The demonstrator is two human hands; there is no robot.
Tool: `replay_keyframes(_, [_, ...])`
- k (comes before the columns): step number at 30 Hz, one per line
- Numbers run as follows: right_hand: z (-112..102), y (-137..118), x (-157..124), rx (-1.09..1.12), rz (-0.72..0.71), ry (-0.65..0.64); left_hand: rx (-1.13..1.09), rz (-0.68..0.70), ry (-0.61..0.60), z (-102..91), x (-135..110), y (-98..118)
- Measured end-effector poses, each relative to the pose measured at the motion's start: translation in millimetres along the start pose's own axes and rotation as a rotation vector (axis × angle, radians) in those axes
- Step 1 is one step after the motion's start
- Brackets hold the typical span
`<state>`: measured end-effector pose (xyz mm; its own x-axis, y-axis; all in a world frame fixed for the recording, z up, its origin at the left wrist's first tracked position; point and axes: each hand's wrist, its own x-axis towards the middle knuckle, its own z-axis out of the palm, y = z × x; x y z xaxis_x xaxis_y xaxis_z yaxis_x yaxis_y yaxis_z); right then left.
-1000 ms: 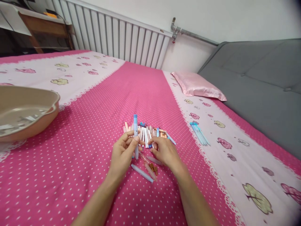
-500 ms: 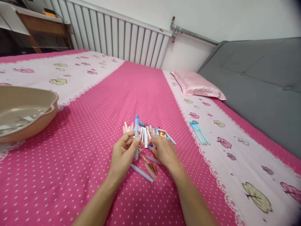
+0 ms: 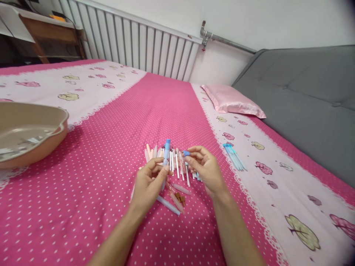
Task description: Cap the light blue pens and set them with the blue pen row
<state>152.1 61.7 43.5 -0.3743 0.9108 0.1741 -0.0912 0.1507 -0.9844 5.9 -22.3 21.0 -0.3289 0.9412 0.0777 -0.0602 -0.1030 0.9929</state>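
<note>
My left hand (image 3: 149,179) is closed on a light blue pen barrel (image 3: 166,152), which stands nearly upright and leans slightly right. Between the thumb and index finger of my right hand (image 3: 205,168) is a small blue piece (image 3: 186,153), perhaps a cap; its exact kind is too small to tell. Behind and between the hands lie several white pen refills (image 3: 177,166) and pale pink barrels (image 3: 148,150). Nearer to me are a translucent bluish barrel (image 3: 169,205), a pinkish barrel (image 3: 176,202) and small brown pieces (image 3: 180,197).
Several blue pens (image 3: 235,158) lie side by side at the right. A beige basin (image 3: 59,127) with white and grey pieces inside stands at the left. Beyond are a pink pillow (image 3: 233,99), a grey headboard (image 3: 302,81) and a white radiator (image 3: 133,38). Everything rests on a pink dotted bedspread (image 3: 108,147).
My right hand has lifted from among the refills and moved right, now with the small blue piece in its fingers. The barrel in my left hand has shifted slightly right and tilted.
</note>
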Motion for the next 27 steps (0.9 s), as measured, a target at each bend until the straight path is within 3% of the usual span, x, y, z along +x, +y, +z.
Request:
replay_keyframes(5, [-0.4, -16.5, -4.7, 0.176, -0.055, 0.145, 0.126, 0.065, -0.097, 7.6, -8.2, 3.9])
replay_keyframes(11, [2.0, -26.2, -8.9, 0.258, -0.096, 0.186, -0.015, -0.101, -0.379, 14.1, -14.7, 3.9])
replay_keyframes(27, [4.5, -23.7, -10.3, 0.181, -0.066, 0.113, -0.060, -0.133, -0.375, 14.7, -13.7, 5.4])
